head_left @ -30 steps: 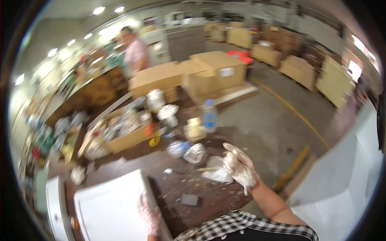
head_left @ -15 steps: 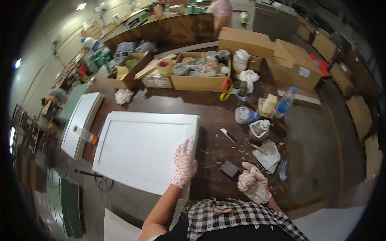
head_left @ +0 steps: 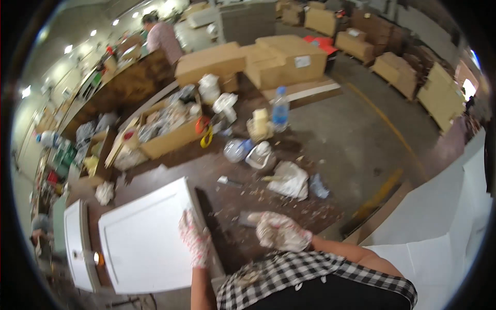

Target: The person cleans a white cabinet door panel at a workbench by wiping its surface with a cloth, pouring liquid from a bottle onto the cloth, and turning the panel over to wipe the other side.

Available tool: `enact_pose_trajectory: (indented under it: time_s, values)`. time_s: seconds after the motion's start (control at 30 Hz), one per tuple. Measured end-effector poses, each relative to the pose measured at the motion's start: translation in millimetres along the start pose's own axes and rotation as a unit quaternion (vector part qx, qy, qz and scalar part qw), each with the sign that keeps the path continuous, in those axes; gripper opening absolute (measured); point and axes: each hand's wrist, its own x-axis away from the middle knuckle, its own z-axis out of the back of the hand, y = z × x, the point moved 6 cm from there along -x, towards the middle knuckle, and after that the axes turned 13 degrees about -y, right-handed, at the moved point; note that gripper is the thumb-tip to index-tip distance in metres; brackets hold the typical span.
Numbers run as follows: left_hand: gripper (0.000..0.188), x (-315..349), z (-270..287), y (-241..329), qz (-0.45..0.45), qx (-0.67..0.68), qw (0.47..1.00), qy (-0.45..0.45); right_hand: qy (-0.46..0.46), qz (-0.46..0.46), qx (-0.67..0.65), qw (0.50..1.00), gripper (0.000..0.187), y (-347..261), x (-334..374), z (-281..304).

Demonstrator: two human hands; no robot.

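Note:
My left hand (head_left: 195, 240), in a white glove with pink spots, lies with its fingers stretched along the right edge of a white panel door (head_left: 150, 235) with a recessed centre. My right hand (head_left: 281, 232), in a stained glove, is curled above the dark table. A finger reaches to a dark grey flat block (head_left: 246, 218), which it partly covers. Whether anything sits inside the curled fingers is hidden. Beyond that hand lie a knife (head_left: 230, 181) with a white end and a crumpled white sheet (head_left: 290, 181).
A smaller white panel (head_left: 80, 245) with a bottle on it lies at left. Farther back are a plastic jug (head_left: 262, 156), a clear bottle (head_left: 238, 151), an upright water bottle (head_left: 280, 109), orange-and-yellow scissors (head_left: 205, 132) and an open carton (head_left: 170, 126). Closed cartons (head_left: 284, 62) stand behind.
The view has swung to the right, shifting the scene leftward. My right hand has come over to the grey block. My left hand still rests on the panel door.

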Motion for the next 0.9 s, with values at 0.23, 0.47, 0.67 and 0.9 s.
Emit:
enact_pose_trajectory:
  time_s: [0.23, 0.47, 0.67, 0.9]
  values:
    - [0.077, 2.1, 3.5, -4.3, 0.017, -0.003, 1.000, -0.001, 0.101, -0.003, 0.014, 0.995, 0.044, 14.7, -1.4, 5.0]
    - [0.081, 0.0, -4.5, -6.0, 0.036, -0.019, 0.998, -0.043, 0.053, 0.010, -0.041, 0.998, 0.057, 28.8, 9.8, 24.1]
    - [0.080, 3.7, -5.0, -9.4, 0.038, 0.011, 0.999, -0.033, 0.129, -0.019, -0.029, 0.991, 0.051, 44.0, -7.1, 38.4]
    - [0.072, 22.8, 39.5, -63.3, 0.040, 0.082, 0.996, 0.005, 0.114, 0.021, 0.013, 0.993, 0.043, 56.4, -54.9, 30.7]
